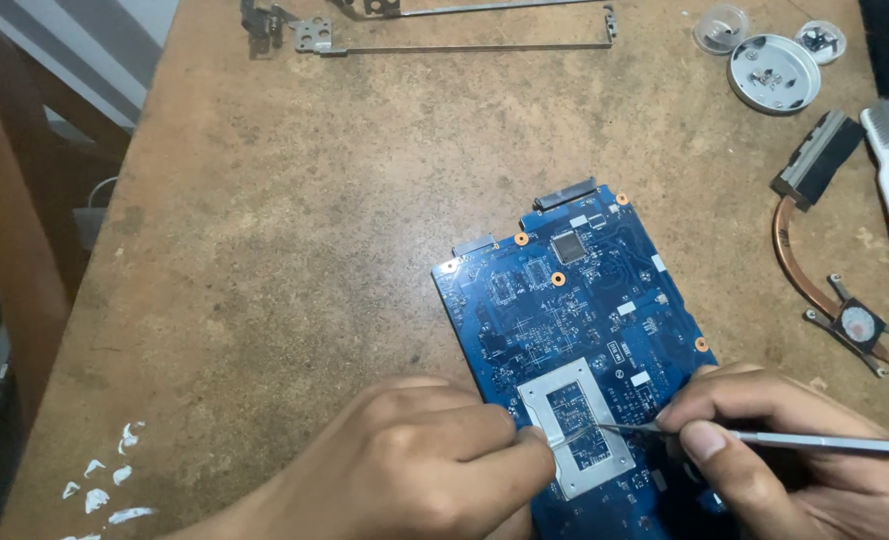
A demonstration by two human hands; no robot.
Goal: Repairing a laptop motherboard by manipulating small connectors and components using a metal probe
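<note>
Between the left hand [420,455] and right hand [775,440] lies the blue circuit board [565,330].

- Two bare hands, entering from the bottom edge of the view.
- Left hand [420,460]: no glove, no ring, no watch or strap in sight; knuckles and finger backs uncovered.
- Right hand [765,440]: likewise ungloved and ringless; short, plain thumbnail, unpainted.
- No sleeve or cuff visible on either wrist; forearms cut off by the frame.
</note>
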